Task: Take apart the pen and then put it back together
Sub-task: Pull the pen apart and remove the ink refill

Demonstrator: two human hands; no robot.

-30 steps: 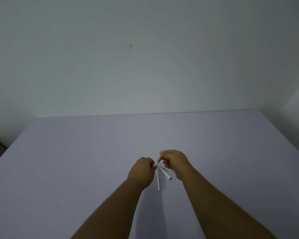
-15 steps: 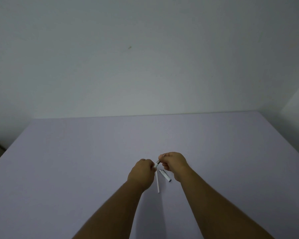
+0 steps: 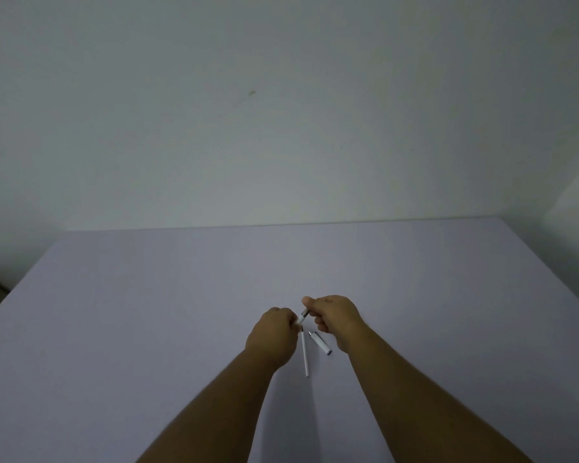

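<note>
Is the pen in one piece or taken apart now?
Taken apart. A thin white tube and a short white cap lie on the table, while both hands grip another small piece.

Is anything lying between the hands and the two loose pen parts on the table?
Nothing visible. The thin white tube and the white cap lie on the bare table just below and between the left hand and right hand, which both hold another pen piece.

I note a lavender table [image 3: 147, 312]; a white refill [image 3: 305, 354] lies just left of the pen cap [image 3: 321, 343].
</note>
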